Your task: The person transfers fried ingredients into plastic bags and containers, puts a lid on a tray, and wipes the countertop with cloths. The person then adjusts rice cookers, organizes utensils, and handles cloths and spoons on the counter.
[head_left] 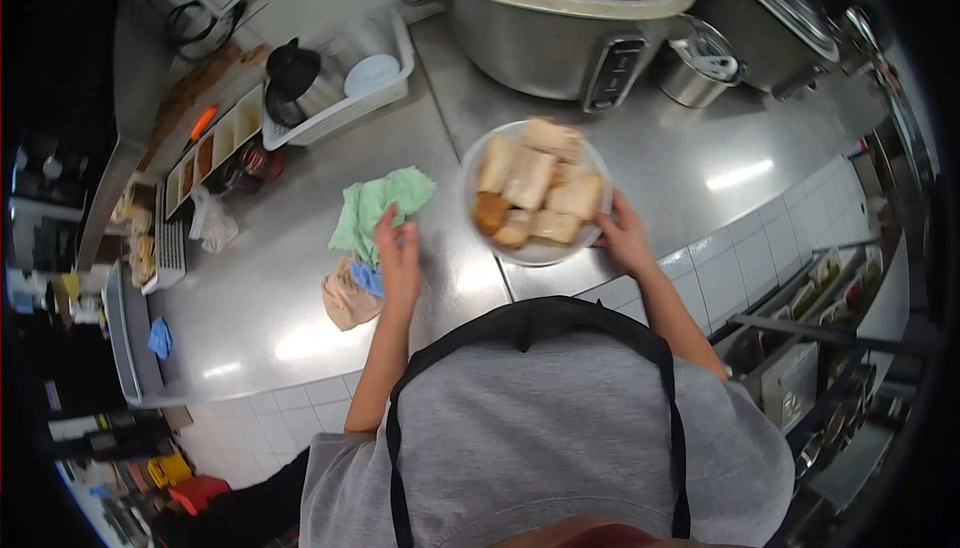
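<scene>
A round white plate point(486, 239) holds several thick, pale blocks of food point(530, 179) with browned sides; I cannot tell their exact kind. My right hand point(627, 235) grips the plate's right rim, the fingers partly hidden there. My left hand point(399, 255) has its fingers stretched out at the edge of a crumpled green cloth point(370, 210), and whether it touches the cloth is unclear. Just below the green cloth lie a beige cloth point(346, 298) and a small blue cloth point(367, 276).
A large steel cooker point(540, 38) stands behind the plate, with a metal pot point(692, 83) of utensils to its right. At the back left is a white basket point(345, 111) holding a black-lidded jug point(293, 73). Seasoning trays point(205, 153) line the left side of the steel counter point(260, 278).
</scene>
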Action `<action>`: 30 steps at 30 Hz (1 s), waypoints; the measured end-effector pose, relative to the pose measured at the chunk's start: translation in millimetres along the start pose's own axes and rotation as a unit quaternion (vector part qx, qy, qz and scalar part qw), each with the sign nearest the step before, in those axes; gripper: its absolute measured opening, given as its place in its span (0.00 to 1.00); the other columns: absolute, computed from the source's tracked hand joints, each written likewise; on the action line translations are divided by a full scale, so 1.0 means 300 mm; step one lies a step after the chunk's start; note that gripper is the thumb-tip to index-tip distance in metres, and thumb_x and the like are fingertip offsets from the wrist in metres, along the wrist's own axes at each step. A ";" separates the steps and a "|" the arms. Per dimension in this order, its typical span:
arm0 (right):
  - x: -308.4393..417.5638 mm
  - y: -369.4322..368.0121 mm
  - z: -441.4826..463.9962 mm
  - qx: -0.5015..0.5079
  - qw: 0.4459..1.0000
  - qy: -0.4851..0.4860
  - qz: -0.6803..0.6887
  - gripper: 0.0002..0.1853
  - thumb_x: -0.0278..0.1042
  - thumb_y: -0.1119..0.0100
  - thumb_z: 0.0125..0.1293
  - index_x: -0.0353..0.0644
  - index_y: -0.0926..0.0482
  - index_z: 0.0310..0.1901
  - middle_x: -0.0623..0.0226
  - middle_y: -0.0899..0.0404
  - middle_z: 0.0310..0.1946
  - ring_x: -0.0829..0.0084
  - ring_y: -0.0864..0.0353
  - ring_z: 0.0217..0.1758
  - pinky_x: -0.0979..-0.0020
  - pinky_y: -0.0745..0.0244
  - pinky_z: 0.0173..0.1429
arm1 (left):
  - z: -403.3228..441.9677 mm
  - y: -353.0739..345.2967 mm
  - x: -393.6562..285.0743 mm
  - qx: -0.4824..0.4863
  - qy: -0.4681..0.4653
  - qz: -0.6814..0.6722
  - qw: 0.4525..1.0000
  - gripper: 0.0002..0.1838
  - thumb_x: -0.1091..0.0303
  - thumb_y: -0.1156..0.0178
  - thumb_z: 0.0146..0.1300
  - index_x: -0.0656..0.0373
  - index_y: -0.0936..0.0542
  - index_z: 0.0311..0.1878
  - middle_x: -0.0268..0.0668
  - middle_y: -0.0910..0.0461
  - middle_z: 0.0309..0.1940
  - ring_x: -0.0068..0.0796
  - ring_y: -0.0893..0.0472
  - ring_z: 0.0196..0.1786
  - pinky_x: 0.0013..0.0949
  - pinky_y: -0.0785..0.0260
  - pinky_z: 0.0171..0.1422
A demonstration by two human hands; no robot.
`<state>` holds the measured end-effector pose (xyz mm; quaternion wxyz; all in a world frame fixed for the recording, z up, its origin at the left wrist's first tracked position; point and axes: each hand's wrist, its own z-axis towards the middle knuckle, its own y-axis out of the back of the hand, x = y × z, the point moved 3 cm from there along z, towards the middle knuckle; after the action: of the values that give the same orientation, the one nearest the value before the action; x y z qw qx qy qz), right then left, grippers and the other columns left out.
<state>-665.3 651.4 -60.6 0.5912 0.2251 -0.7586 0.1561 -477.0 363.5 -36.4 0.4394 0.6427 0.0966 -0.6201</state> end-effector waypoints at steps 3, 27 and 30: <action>0.010 -0.197 0.067 0.034 0.998 -0.001 0.051 0.26 0.32 0.49 0.65 0.45 0.41 0.64 0.62 0.29 0.50 0.72 0.21 0.40 0.75 0.19 0.33 | 0.020 0.119 0.041 -0.078 0.014 -0.029 0.996 0.25 0.59 0.51 0.68 0.61 0.39 0.63 0.42 0.38 0.59 0.29 0.30 0.51 0.33 0.36 0.54; 0.249 0.800 0.525 -0.393 0.791 0.284 -0.374 0.25 0.37 0.30 0.48 0.47 0.29 0.48 0.49 0.38 0.54 0.50 0.31 0.53 0.61 0.32 0.55 | 0.510 0.023 -0.469 -0.124 -0.237 -0.101 0.958 0.26 0.71 0.45 0.64 0.61 0.41 0.63 0.39 0.43 0.63 0.34 0.32 0.58 0.33 0.34 0.56; 0.249 0.741 0.460 -0.409 0.796 0.274 -0.351 0.22 0.41 0.30 0.49 0.43 0.28 0.42 0.48 0.38 0.53 0.51 0.33 0.53 0.62 0.32 0.54 | 0.627 -0.056 -0.486 -0.099 -0.257 -0.108 0.955 0.27 0.68 0.44 0.63 0.61 0.41 0.63 0.40 0.43 0.63 0.33 0.32 0.57 0.33 0.36 0.57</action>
<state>-911.2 759.2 -16.8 0.8257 0.1608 -0.4265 -0.3324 -653.3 306.2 113.9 0.4415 0.4010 0.1102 -0.7951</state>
